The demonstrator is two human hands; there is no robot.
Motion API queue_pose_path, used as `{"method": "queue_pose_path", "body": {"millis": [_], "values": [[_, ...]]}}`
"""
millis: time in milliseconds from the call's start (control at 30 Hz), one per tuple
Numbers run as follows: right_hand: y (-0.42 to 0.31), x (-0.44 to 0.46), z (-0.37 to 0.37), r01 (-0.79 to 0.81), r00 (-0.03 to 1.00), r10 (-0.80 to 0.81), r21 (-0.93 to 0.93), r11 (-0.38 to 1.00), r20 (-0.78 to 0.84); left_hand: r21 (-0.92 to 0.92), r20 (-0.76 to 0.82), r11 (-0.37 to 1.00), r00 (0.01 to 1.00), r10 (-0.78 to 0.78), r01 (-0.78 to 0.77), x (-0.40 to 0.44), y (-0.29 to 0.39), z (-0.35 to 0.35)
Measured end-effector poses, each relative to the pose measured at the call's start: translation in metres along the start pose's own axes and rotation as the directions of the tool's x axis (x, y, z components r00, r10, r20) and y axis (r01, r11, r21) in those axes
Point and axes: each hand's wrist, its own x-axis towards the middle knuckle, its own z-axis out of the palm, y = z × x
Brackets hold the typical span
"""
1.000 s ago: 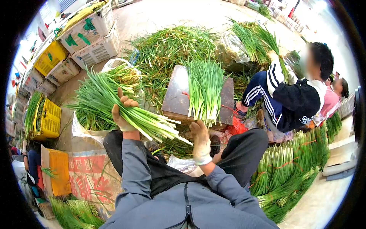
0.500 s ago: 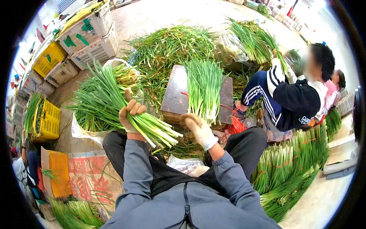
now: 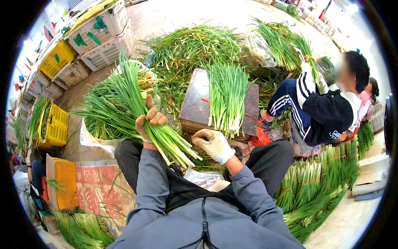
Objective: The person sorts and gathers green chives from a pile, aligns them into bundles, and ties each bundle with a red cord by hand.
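My left hand (image 3: 151, 123), in a brown-palmed work glove, is closed around a bunch of garlic chives (image 3: 168, 143). The leaves fan to the upper left and the pale stem ends point to the lower right. My right hand (image 3: 213, 145), in a whitish glove, is just right of those stem ends with its fingers curled together. Whether a stalk is between them I cannot make out. Beyond it, a neat pile of chives (image 3: 228, 97) lies on a dark-topped block (image 3: 192, 97), where a red tie (image 3: 206, 100) shows at the pile's left side.
Loose chives (image 3: 103, 112) rest on a white sheet (image 3: 93, 139) at left. A heap of leaves (image 3: 195, 45) lies behind the block. Tied bundles (image 3: 309, 174) stand at right, near a seated person (image 3: 323, 103). Crates (image 3: 105, 52) and a yellow basket (image 3: 56, 126) line the left.
My right hand has come left and down toward the stem ends, its fingers curling in. The bunch in my left hand looks thinner and its leaves point more upward. The view has shifted slightly.
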Motion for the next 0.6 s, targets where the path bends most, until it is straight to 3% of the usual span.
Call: {"method": "queue_pose_path", "body": {"millis": [67, 133, 200, 267, 367, 600], "values": [[-0.005, -0.004, -0.007, 0.160, 0.976, -0.172, -0.092, 0.983, -0.131, -0.013, 0.027, 1.000, 1.000, -0.012, 0.012, 0.001, 0.001, -0.004], [-0.016, -0.006, -0.005, 0.428, 0.884, -0.439, -0.104, 0.898, -0.158, 0.057, -0.029, 0.998, 1.000, -0.002, 0.004, 0.001, -0.001, -0.004], [-0.040, -0.010, -0.003, 0.482, 0.863, -0.505, -0.318, 0.816, 0.011, 0.045, -0.048, 0.999, 0.999, -0.013, 0.015, 0.004, -0.003, -0.007], [-0.040, -0.006, 0.010, 0.446, 0.880, -0.468, -0.474, 0.760, 0.077, 0.051, -0.061, 0.998, 0.998, -0.019, 0.022, 0.008, -0.006, -0.010], [-0.031, 0.005, 0.013, 0.431, 0.887, -0.452, -0.533, 0.728, 0.099, 0.074, -0.091, 0.997, 0.996, -0.013, 0.020, 0.009, -0.013, -0.009], [-0.020, 0.010, 0.005, 0.414, 0.906, -0.423, -0.278, 0.867, 0.028, 0.137, -0.166, 0.990, 0.986, -0.021, 0.044, 0.008, -0.018, -0.006]]}}
